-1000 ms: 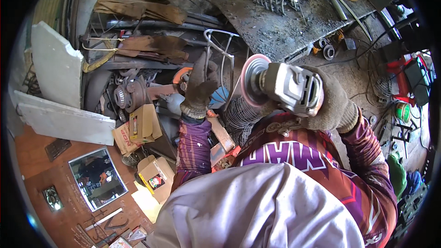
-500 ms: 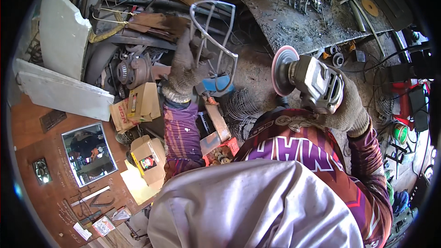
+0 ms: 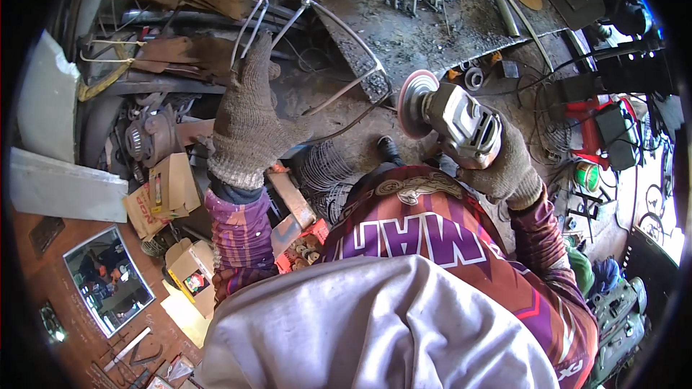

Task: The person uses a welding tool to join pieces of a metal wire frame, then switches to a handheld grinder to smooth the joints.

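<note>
My left hand, in a knitted brown work glove, holds up a frame of bent metal rods. Its rods come out beside the fingertips and near the thumb; the fingers partly hide where they grip. In my right hand, gloved the same way, is an angle grinder with a worn grey body. The grinder's round disc, pinkish at the rim, faces the frame. A gap lies between disc and frame.
Ahead, a dirty metal table carries many upright short rods and a hammer-like tool. Coiled wire lies below. Left are cardboard boxes, pale slabs and a brown board with a mirror. Cables run on the right.
My left hand has moved left and come closer to the view, turning the rod frame over. The grinder has shifted slightly left. The whole view has swung to the right.
</note>
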Motion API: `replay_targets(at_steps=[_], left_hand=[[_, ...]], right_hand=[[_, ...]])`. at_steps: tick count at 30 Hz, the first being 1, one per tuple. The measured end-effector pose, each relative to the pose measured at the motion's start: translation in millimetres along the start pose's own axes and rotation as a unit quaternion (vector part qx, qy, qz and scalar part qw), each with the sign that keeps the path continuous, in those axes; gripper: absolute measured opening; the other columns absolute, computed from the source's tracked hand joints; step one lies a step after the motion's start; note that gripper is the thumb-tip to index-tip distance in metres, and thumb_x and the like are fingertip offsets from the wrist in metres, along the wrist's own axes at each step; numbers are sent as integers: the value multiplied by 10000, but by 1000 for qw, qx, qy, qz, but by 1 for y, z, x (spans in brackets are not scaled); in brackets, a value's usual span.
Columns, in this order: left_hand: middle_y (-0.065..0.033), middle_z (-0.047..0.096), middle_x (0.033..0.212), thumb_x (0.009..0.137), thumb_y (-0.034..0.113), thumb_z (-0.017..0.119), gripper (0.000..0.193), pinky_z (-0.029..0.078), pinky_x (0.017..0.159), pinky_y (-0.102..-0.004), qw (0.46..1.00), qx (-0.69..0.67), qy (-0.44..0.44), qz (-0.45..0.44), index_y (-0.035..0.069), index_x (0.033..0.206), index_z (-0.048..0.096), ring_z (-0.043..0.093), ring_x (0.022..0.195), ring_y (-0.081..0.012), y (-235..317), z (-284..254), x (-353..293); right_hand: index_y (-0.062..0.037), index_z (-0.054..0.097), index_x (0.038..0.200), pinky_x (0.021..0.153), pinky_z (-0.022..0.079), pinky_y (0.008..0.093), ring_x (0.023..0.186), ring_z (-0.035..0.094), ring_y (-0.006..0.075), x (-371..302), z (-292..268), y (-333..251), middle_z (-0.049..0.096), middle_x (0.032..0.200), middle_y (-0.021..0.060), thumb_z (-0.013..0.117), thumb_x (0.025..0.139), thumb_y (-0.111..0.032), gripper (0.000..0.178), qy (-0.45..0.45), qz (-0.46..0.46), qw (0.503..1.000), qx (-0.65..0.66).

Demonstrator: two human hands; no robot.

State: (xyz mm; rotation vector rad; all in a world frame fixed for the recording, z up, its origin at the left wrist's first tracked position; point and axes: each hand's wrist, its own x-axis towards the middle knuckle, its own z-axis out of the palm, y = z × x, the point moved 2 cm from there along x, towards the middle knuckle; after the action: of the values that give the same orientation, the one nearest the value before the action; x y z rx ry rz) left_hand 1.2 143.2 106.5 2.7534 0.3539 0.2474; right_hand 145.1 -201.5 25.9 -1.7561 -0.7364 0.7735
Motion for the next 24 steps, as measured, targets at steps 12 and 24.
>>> replay_targets(at_steps=[12, 24], left_hand=[[-241, 573, 1322, 677, 460, 936, 1202, 555, 911, -473, 995, 83, -25, -55, 47, 1610, 302, 646, 1122, -374, 35, 54, 13], [-241, 581, 1289, 712, 456, 907, 1152, 568, 871, -469, 983, 173, -52, -45, 86, 1621, 302, 661, 1106, -380, 69, 43, 20]], right_hand=[[22, 531, 1409, 1047, 511, 400, 1196, 668, 271, -4, -8, 2, 684, 1287, 170, 919, 655, -190, 874, 31, 41, 998, 19], [19, 554, 1377, 1010, 537, 396, 1166, 692, 273, -3, -12, 9, 704, 1251, 184, 943, 642, -230, 868, 54, 47, 997, -16]])
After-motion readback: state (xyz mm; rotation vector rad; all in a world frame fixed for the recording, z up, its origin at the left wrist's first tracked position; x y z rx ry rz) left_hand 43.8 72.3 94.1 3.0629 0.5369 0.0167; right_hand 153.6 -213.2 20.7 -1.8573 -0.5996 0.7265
